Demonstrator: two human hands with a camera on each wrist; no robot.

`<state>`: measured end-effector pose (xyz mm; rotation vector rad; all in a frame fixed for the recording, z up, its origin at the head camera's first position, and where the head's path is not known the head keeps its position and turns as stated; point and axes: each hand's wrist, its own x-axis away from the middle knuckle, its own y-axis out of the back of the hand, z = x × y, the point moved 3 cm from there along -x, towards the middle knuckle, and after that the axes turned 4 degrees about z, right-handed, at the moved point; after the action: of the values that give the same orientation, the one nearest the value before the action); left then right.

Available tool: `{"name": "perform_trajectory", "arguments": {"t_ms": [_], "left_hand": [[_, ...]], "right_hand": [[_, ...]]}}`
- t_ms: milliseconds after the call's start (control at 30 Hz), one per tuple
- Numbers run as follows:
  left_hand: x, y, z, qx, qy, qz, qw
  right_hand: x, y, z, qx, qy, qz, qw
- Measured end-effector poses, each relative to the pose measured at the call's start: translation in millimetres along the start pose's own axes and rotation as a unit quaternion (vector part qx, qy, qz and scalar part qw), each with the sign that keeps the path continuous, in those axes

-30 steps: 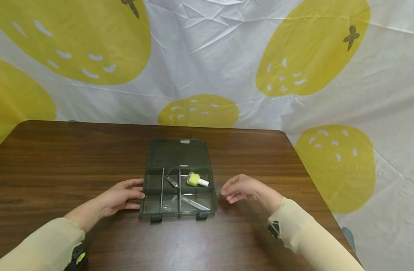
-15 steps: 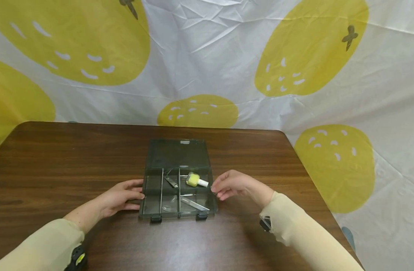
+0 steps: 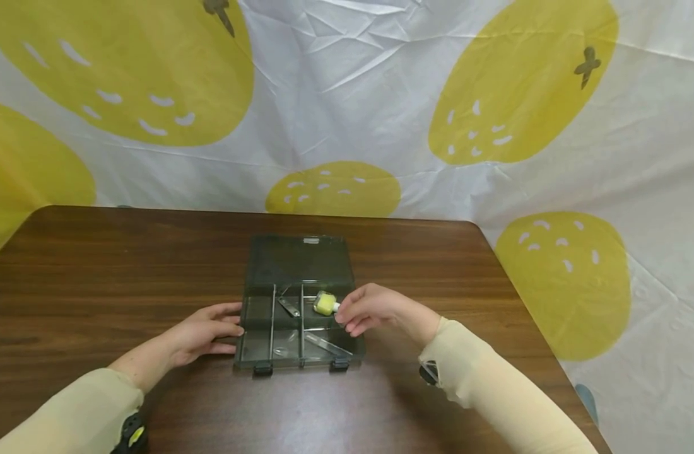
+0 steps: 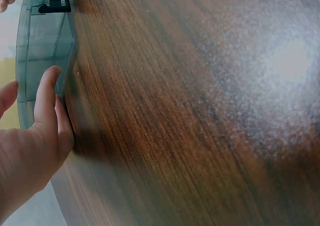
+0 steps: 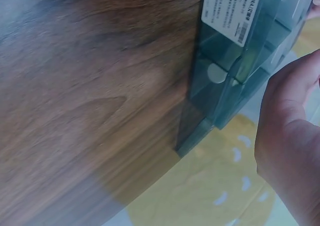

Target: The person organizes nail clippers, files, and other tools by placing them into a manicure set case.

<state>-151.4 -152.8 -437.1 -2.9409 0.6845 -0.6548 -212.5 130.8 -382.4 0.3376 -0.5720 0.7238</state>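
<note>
A dark translucent compartment box lies on the table with its lid folded back. Fingers spread, my left hand rests against the box's left side; the left wrist view shows its fingers at the wall. My right hand is over the right edge, thumb and fingertips bunched at the white cap of a yellow nail polish bottle. They cover most of the cap, and I cannot tell whether they pinch it. Nail clippers lie in the upper middle compartment, a clear flat stick at lower right.
Small clear pieces lie in the lower middle compartment. Two black latches line the box's front edge. A printed label shows on the box in the right wrist view. Behind the brown table hangs a lemon-patterned cloth.
My right hand has moved left, from beside the box to over its right edge, and its fingertips now hide most of the bottle's cap. The left hand has stayed at the box's side.
</note>
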Motion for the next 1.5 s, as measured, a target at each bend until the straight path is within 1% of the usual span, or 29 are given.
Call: {"name": "perform_trajectory", "arguments": {"t_ms": [300, 533, 733, 1000, 1233, 1500], "left_hand": [[1.6, 0.0, -0.3, -0.005, 0.001, 0.001, 1.0000], [1.2, 0.8, 0.7, -0.014, -0.001, 0.002, 0.9999], [1.0, 0.0, 1.0, -0.013, -0.004, 0.004, 0.9999], [1.1, -0.5, 1.1, -0.008, -0.006, 0.005, 0.9999], [0.9, 0.1, 0.8, -0.008, -0.005, 0.002, 1.0000], [1.1, 0.1, -1.4, -0.005, -0.004, 0.002, 1.0000]], "right_hand": [[-10, -15, 7, 0.004, -0.008, 0.008, 1.000], [-14, -26, 13, 0.021, -0.001, 0.016, 1.000], [-20, -35, 15, 0.021, 0.001, 0.015, 1.000], [-26, -43, 17, 0.016, -0.009, 0.022, 1.000], [-30, -50, 20, 0.024, -0.015, 0.033, 0.999], [-32, -56, 22, 0.024, -0.012, 0.038, 0.999]]}}
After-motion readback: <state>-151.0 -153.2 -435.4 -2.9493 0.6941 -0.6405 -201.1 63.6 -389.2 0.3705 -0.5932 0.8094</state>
